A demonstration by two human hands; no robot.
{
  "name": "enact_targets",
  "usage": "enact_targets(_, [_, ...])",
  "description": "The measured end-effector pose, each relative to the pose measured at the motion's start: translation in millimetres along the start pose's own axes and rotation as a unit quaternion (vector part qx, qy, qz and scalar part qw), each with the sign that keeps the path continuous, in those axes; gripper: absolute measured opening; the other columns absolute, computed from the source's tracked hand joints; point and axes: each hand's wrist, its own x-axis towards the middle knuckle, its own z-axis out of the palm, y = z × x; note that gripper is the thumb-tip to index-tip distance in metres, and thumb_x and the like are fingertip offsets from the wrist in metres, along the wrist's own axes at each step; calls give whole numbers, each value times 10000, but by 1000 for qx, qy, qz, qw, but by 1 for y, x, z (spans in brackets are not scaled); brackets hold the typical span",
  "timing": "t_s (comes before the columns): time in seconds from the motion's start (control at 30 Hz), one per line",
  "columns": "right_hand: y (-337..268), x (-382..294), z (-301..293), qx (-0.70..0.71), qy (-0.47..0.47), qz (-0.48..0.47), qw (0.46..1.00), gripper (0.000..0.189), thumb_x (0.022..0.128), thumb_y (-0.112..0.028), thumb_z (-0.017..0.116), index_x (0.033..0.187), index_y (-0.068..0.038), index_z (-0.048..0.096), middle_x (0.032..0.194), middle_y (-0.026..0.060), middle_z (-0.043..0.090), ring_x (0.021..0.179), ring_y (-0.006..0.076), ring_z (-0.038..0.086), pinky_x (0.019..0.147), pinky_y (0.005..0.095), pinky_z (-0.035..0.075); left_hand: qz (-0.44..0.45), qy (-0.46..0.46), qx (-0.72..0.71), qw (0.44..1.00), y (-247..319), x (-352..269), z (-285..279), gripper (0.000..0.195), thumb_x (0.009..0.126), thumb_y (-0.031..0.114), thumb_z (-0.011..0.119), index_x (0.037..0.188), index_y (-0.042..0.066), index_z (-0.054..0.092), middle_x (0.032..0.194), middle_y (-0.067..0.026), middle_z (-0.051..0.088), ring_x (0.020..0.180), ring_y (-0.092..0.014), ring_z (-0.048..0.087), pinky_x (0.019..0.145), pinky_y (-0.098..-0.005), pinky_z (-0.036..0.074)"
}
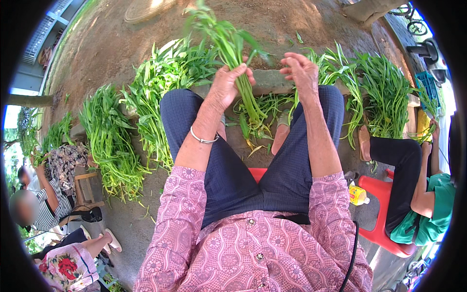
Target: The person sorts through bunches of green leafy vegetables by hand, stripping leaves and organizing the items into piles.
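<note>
My left hand [230, 83] is closed around the stems of a bunch of water spinach [245, 87], held upright in front of my knees. The leafy tops lean up and to the left, a little blurred, and the cut stem ends hang below the fist. To the right, my right hand [303, 75] is raised with its fingers apart and slightly curled, and I see nothing in it. Below the bunch, loose trimmed leaves and stems [264, 106] lie on the ground between my feet. A large heap of water spinach [153, 109] stands beside my left knee.
More water spinach heaps [383, 91] lie along a low stone curb [270, 82], on both sides. A person in green [430, 208] sits at right on a red plastic stool [377, 208], near a yellow-labelled bottle [358, 195]. Other people sit at left by a wooden stool [85, 189].
</note>
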Motion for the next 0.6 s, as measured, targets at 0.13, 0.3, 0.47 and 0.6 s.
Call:
enact_targets(0.13, [3,-8,7,-57,-71,25,995,230,836,-198,596,927,5,656,726,52,650,536,82,583,473,221,463,38,3,-37,999,26,5,-3,280,836,134,641,1086,57,542,814,-74,612,766,-216,617,783,-393,537])
enact_targets(0.3, [2,-11,13,-76,-112,49,990,212,840,-198,598,876,4,654,692,36,629,515,70,562,474,220,464,72,-20,-78,994,78,12,-14,298,836,91,635,1090,2,508,820,-107,582,766,-240,590,814,-413,523])
enact_targets(0.47, [2,-16,18,-79,-170,64,980,212,842,-193,594,892,4,656,703,33,629,536,71,568,489,215,471,72,-58,-184,978,87,21,-50,260,858,71,601,1078,-2,484,811,-129,588,777,-274,608,811,-465,529])
enact_targets(0.6, [-5,-21,18,-71,-202,81,974,204,864,-164,562,921,8,655,730,27,631,571,61,577,511,194,474,83,13,-196,977,82,20,-46,211,883,45,551,1067,-21,472,843,-131,526,814,-281,537,840,-461,469])
